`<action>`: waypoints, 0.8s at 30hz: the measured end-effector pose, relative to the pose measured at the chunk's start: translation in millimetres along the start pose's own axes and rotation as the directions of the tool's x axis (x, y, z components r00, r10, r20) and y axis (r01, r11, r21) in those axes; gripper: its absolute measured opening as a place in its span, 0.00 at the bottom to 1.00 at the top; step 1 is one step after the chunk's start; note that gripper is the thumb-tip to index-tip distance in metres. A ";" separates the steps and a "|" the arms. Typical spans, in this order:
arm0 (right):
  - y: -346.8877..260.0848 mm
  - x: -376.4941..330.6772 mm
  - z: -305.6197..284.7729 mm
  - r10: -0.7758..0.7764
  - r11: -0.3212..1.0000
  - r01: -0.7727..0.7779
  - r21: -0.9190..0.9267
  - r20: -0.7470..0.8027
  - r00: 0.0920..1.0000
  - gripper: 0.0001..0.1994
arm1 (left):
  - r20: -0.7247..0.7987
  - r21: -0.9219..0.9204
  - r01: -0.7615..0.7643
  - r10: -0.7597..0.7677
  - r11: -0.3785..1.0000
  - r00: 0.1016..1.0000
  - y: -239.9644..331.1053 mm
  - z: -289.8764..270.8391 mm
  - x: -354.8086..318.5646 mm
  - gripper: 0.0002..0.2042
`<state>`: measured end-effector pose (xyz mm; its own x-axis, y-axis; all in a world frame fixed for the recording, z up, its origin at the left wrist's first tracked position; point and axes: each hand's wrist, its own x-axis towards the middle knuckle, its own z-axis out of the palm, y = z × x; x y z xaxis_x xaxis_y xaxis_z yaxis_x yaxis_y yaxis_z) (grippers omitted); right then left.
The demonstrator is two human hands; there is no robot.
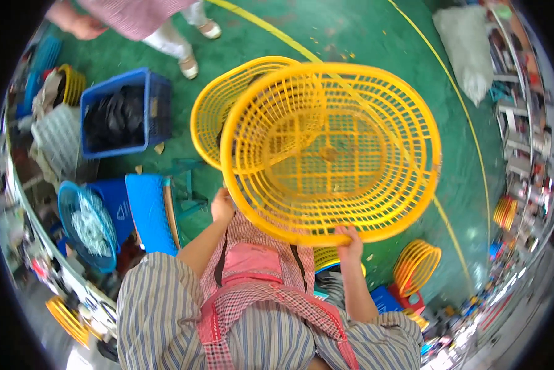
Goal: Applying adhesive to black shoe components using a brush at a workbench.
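A large oval yellow plastic basket [435,154] with lattice walls is tilted in front of me, its open top facing me. I see only its bare grid bottom inside. My right hand [350,244] is closed over the near rim, fingers on the inner side. At the left side of the basket, my left hand [222,207] grips its edge, the fingertips partly hidden. Behind it stands a second yellow basket [198,117], overlapped by the first; something dark shows through its openings.
Left are a blue crate [160,111] of black items, a blue padded stool [146,209] and a blue basin [111,237] of pale strips. A person [135,15] stands at the upper left. Stacked yellow baskets [417,265] lie lower right; a white sack [465,46] sits upper right.
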<state>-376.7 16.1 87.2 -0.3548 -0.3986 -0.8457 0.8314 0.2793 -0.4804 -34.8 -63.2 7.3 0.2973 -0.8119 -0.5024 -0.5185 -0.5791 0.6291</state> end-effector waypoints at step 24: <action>163.5 -34.8 185.7 0.762 -0.503 0.750 -0.430 0.189 0.619 0.16 | -0.151 -0.479 0.450 -0.576 0.753 0.803 -132.2 -46.6 -312.7 0.14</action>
<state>-149.0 -86.6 81.2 0.4950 -0.1985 -0.8459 -0.8678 -0.0642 -0.4928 -21.9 263.8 108.8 0.6587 -0.3297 -0.6764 0.1274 -0.8370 0.5321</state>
